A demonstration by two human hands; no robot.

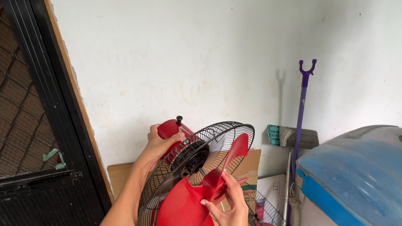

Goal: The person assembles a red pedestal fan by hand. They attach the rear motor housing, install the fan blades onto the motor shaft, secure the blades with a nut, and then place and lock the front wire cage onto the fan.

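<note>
While left hand (161,142) grips motor (171,127), right hand (228,201) holds blade (197,196).

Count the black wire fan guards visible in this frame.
2. One black wire guard is mounted behind the red blade, on the red motor housing gripped by the left hand. A second guard lies low by the cardboard, partly cut off. The right hand holds the blade.

A red fan blade (197,196) with broad glossy vanes sits low in the frame's centre, held off the rear guard with one vane pointing up. Behind it, the black wire rear guard (217,138) tilts, ringed around a black hub. The red motor housing (171,129), with a black knob on top, sits left of centre.
</note>
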